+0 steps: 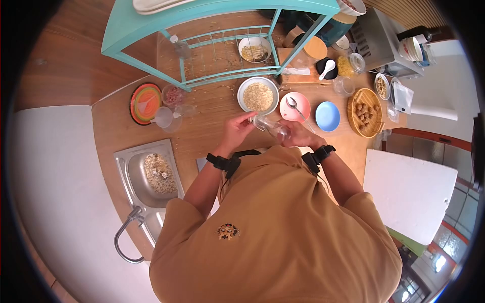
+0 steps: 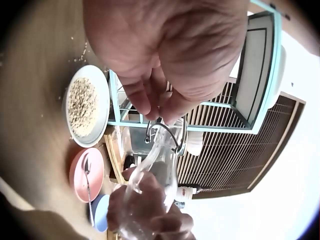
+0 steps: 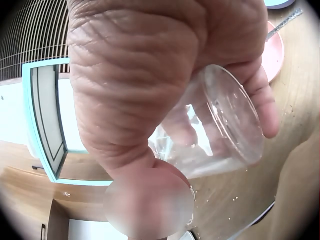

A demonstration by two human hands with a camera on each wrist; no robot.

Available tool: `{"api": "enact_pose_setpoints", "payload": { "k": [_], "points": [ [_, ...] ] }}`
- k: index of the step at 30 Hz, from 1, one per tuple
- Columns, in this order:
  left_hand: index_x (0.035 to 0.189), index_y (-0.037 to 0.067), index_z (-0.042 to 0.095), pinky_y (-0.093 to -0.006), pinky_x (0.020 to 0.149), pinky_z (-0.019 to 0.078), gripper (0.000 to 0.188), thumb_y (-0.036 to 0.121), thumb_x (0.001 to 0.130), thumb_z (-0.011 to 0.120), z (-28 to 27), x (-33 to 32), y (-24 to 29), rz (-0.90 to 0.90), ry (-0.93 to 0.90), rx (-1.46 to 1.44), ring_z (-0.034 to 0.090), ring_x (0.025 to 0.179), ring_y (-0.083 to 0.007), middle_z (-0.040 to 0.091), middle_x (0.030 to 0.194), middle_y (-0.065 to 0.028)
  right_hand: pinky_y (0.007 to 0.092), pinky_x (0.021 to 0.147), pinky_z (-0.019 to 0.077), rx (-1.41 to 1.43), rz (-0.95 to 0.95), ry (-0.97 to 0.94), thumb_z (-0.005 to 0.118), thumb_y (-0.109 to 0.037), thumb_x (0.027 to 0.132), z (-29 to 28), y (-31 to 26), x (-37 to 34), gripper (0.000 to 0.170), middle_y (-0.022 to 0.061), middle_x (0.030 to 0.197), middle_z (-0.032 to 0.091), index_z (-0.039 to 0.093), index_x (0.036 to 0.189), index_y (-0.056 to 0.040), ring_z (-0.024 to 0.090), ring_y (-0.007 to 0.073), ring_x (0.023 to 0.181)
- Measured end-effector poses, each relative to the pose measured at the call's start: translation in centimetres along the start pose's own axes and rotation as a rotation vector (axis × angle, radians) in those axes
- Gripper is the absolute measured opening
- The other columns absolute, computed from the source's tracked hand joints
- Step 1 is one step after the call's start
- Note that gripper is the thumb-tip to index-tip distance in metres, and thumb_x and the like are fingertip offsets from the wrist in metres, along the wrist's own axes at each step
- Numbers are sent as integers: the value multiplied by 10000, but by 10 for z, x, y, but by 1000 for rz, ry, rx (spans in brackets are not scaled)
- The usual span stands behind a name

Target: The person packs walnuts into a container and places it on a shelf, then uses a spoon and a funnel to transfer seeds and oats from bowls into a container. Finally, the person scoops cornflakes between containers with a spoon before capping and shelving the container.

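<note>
As I look from left to right, first comes a steel sink [image 1: 135, 171] with pale flakes [image 1: 160, 174] in it, well to the left of the fingers of the left hand [image 1: 236, 132]. Those fingers are almost closed, thumb and tips pinching the top of a clear glass bottle [image 1: 273, 127], right by its wire clip [image 2: 176, 146]. I can't tell if the top is plugged, because the fingers hide it. Just past those fingers, on the wooden surface [image 1: 202, 132], sits a white bowl [image 1: 241, 94] of flakes.

The bottle lies between the two hands, up off the surface. Its long line runs on a slant: the neck points to the left fingers and a bit away from the person's belly, and the round bottom points right.

The right hand [image 1: 300, 135] has its fingers curved part way round the fat end. Beyond them is a pink bowl [image 1: 301, 100] with a spoon [image 1: 291, 102], and farther right a blue bowl [image 1: 327, 116].

I think the work now is at the clip. The next move seems to need the right fingers firm and the left ones gentle.
</note>
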State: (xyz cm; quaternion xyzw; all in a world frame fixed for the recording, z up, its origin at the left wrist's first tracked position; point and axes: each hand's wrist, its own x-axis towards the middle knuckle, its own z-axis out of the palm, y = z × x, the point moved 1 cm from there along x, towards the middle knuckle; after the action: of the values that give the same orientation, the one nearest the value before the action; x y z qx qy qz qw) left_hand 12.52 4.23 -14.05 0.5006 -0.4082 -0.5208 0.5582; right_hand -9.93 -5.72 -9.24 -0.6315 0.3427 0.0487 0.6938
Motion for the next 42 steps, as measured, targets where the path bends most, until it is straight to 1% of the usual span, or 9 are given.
{"api": "enact_pose_setpoints", "payload": {
  "k": [3,7,12,16,22,28,32,34,42],
  "points": [
    [1243,-10,549,-253,865,474,376,-79,873,540,-3,-9,28,-68,-129,39,573,1022,-132,593,1199,-106,251,687,456,-202,3,0,646,-56,634,3,-13,-3,476,0,823,596,564,1102,-39,554,96,757],
    [1214,-11,564,-236,852,472,342,-75,882,519,-8,-18,25,-69,-117,111,579,995,-126,595,1182,-93,307,655,469,-285,-125,3,627,-107,722,5,-16,-5,390,89,781,623,575,1104,-44,582,152,705],
    [1222,42,535,-220,794,442,450,103,796,665,-14,-38,3,-50,33,-209,542,908,-90,575,1054,-6,300,664,473,-280,-211,28,651,-104,694,27,-29,9,466,79,780,624,549,1143,-33,584,162,707],
    [1187,18,515,-265,830,464,465,174,796,715,-7,-50,32,6,164,249,553,982,-112,566,1094,-47,322,712,509,-316,-387,120,746,-129,662,51,-44,29,558,118,857,646,526,1165,-31,646,239,786],
    [1217,8,488,-299,930,445,440,29,823,681,-14,-68,41,-9,360,-274,532,1075,-133,547,1200,-72,362,767,516,-349,-518,-20,767,-144,661,83,-62,66,560,163,998,641,528,1152,-20,644,289,904],
    [1174,9,499,-289,907,469,394,-18,816,662,-42,-99,38,163,578,-172,562,1018,-145,553,1174,-69,379,801,508,-592,-579,17,785,-234,670,108,-67,90,642,175,1011,637,510,1199,5,632,327,921],
    [1138,27,512,-284,881,461,384,-2,796,683,-86,-123,22,89,713,-192,545,1013,-133,548,1147,-62,361,784,515,-514,-582,79,788,-277,675,92,-48,91,628,174,995,643,538,1168,20,640,305,900],
    [1118,18,520,-293,875,451,374,12,784,689,-114,-133,13,104,812,235,547,997,-152,554,1128,-78,319,780,523,-474,-189,-25,755,-224,713,71,-19,93,533,152,1026,639,565,1143,27,643,235,916],
    [1124,5,531,-290,842,442,406,38,765,717,-159,-116,-18,120,997,539,536,967,-176,538,1082,-96,312,761,525,-435,70,275,707,-277,730,21,51,50,399,122,868,689,646,1011,-1,670,217,820]
  ]
}}
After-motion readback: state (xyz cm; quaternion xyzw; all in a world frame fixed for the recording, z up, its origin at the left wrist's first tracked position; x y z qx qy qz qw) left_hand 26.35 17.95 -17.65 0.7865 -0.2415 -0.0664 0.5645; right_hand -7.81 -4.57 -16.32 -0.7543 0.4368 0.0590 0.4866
